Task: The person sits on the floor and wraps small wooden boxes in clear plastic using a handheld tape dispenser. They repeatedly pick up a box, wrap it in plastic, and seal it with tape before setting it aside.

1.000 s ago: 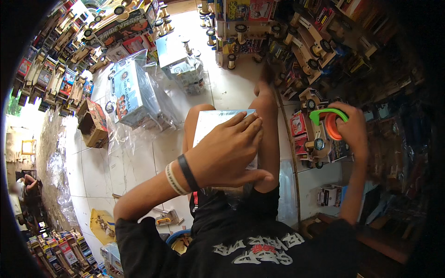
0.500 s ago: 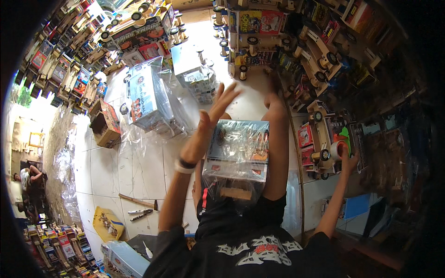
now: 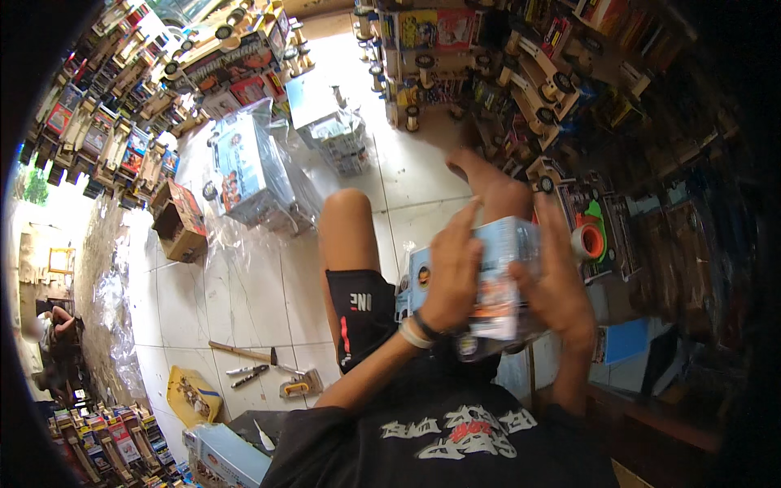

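The person sits on a white tiled floor (image 3: 244,301) and holds a light-blue toy box (image 3: 488,276) in front of the chest, above the lap. The left hand (image 3: 451,272) lies flat on the box's near face, fingers together and pointing upward, the palm pressed to the box's left half; a dark band and a pale band sit on its wrist. The right hand (image 3: 557,281) clasps the box's right side, fingers stretched up along that edge, so the box is gripped between the two hands. The box shows printed pictures and is partly hidden by both hands.

Just beyond the right hand, a roll of tape on an orange-and-green dispenser (image 3: 587,238) rests among toy packages at the right. The bare left knee (image 3: 348,213) rises to the left of the box. Farther out on the floor, a large plastic-wrapped bundle of boxes (image 3: 252,175) stands near the left rows of toy trucks, with an open cardboard box (image 3: 181,221) beside it. Near the floor's lower-left part lie a hammer (image 3: 244,352), pliers (image 3: 248,374) and a staple gun (image 3: 299,382), well apart from both hands.
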Available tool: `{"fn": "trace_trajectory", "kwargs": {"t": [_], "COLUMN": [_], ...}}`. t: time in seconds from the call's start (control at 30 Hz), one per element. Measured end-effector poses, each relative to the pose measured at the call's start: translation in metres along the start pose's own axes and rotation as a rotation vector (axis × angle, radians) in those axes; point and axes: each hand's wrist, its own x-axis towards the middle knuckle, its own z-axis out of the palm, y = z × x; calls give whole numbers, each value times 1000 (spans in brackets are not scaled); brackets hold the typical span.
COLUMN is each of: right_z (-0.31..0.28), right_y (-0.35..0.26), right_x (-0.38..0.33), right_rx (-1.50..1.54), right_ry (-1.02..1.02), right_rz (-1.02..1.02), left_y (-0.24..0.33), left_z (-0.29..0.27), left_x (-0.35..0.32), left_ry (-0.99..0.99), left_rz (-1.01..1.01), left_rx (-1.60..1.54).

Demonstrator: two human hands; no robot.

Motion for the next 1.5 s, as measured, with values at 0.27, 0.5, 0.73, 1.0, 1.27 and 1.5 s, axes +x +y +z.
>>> {"fn": "trace_trajectory", "kwargs": {"t": [0.27,0.5,0.73,1.0,1.27,1.5], "right_z": [-12,20,37,126,154,182], "right_y": [97,133,131,99,79,77], "right_x": [-82,-103,-91,-13,15,37], "right_rx": [864,1109,1169,1125,638,559], "right_ry": [51,263,427,152,-151,-45], "right_rz": [313,258,-36,111,-97,-160], "left_y": [4,-126,-22,73,33,13], "left_z": [22,-114,-125,-133,-133,-135], "left_x": [5,21,29,43,48,48], "left_ry": [-333,-148,-83,38,69,75], "left_rz": [195,-804,-378,61,127,77], "left_rx": [329,-256,24,255,536,491]}}
